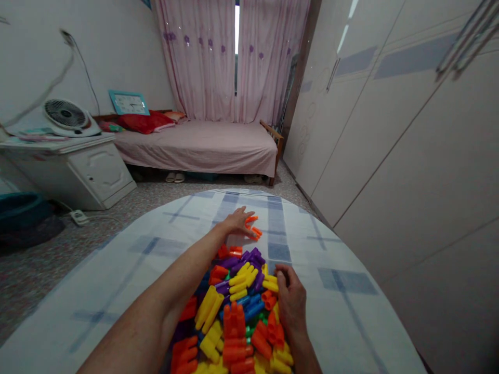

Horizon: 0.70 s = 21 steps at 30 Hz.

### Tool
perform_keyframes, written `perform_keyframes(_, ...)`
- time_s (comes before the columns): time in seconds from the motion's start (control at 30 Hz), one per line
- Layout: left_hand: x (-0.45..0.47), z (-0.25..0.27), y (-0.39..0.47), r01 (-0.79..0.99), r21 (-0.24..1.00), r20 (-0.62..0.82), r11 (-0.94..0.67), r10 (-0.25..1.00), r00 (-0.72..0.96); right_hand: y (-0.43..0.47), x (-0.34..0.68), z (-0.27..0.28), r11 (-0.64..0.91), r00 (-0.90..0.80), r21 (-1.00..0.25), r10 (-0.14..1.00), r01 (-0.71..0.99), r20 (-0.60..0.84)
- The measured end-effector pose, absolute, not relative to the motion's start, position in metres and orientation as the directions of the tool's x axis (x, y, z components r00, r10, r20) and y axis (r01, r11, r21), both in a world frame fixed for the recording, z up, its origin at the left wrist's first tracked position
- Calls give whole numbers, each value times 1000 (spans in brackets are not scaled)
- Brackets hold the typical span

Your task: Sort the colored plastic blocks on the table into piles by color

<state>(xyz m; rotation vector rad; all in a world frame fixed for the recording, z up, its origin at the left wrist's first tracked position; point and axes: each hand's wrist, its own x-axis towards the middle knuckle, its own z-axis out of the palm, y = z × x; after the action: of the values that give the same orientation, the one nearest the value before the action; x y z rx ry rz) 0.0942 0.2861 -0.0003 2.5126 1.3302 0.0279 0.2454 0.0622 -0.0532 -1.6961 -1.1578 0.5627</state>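
Observation:
A heap of plastic building pieces, each made of joined tubes, lies on the table in front of me; orange pieces (pixel 234 322), yellow pieces (pixel 242 280), purple pieces (pixel 253 257) and blue pieces (pixel 253 306) show in it. My left hand (pixel 236 221) stretches past the far end of the heap, its fingers spread around a few separate orange pieces (pixel 255 231). Part of those is hidden by the fingers. At the heap's right side rests my right hand (pixel 291 296), fingers curled inward beside a yellow piece (pixel 270 283). Whatever is inside its curl is hidden.
A blue-and-white checked cloth (pixel 335 322) covers the rounded table. Beyond it stands a bed (pixel 202 145) below pink curtains (pixel 202 62). A white cabinet (pixel 101 171) with a fan (pixel 67 115) is at left; a tall wardrobe (pixel 374 156) lines the right.

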Motion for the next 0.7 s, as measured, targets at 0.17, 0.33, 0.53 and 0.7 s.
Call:
perform_keyframes(0.17,103,-14,285,715,205,-77,-668,718,692,62,244,-52,-85,449,-894,883,440,137)
perform_keyframes(0.33,89,-20,260,649,146,150,-746,666,731,62,244,-53,-101,463,-887,876,450,135)
perform_keyframes(0.53,80,-23,242,714,195,222,-673,739,636,62,244,-51,-94,462,-886,875,454,144)
perform_keyframes(0.7,77,-2,241,757,279,241,-591,806,541,62,244,-47,-75,462,-883,871,463,168)
